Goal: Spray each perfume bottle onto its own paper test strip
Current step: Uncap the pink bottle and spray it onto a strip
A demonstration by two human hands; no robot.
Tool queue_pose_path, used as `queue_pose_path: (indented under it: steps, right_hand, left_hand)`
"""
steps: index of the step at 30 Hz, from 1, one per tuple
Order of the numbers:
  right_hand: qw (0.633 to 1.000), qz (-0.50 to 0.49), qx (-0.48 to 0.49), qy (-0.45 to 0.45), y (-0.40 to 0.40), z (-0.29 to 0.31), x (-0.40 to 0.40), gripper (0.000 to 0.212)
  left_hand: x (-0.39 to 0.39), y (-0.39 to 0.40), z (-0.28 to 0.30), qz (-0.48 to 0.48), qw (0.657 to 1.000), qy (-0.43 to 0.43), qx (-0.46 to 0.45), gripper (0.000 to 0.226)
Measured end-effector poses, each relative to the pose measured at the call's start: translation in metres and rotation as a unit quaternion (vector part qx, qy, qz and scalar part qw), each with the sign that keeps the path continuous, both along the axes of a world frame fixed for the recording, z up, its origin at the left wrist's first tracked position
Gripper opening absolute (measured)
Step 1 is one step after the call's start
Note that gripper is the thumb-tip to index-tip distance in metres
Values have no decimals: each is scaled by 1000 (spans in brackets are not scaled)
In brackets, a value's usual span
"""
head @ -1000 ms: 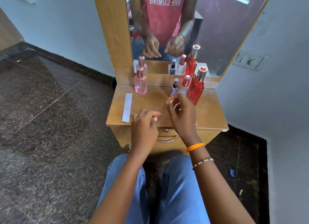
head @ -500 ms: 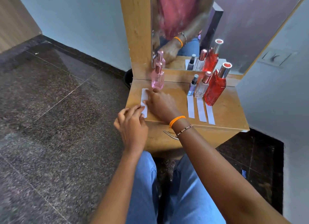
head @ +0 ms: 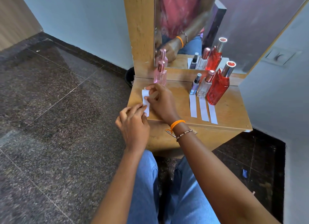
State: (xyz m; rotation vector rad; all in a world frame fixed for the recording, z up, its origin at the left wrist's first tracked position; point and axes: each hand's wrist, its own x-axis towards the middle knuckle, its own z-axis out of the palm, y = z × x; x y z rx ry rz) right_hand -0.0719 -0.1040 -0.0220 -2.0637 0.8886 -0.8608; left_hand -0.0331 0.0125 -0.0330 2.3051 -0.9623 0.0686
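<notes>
A pink perfume bottle [head: 160, 75] stands at the left back of the wooden dressing table [head: 230, 110]. At the right stand a small purple bottle [head: 195, 86], a clear bottle [head: 204, 85] and a tall red bottle [head: 218, 88], each with a white paper strip [head: 193, 106] lying before it. My right hand [head: 161, 100] pinches the upper part of another white strip [head: 145, 100] near the table's left edge, just in front of the pink bottle. My left hand [head: 133, 123] holds that strip's lower end with its fingertips.
A mirror [head: 217, 23] in a wooden frame rises behind the bottles and reflects them. A dark bin [head: 130, 76] sits on the granite floor left of the table. A wall with a switch plate [head: 280, 56] closes the right side. My knees are under the table's front edge.
The right hand crossed from the three right-hand strips to the left strip and has lifted it off the table. The left hand moved up to its lower end. The camera swung left.
</notes>
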Motion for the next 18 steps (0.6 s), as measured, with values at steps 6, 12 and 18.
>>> queue_pose_path:
  steps: [6, 12, 18]
  right_hand:
    - [993, -23, 101, -61, 0, 2, 5, 29]
    - [975, -45, 167, -142, -1, 6, -3, 24]
    - [932, -68, 246, -259, -4, 19, -22, 30]
  left_hand:
    - [2, 0, 1, -5, 1000, -2, 2, 29]
    - [3, -1, 4, -11, 1000, 23, 0, 40]
    - [2, -2, 12, -26, 996, 73, -42, 52]
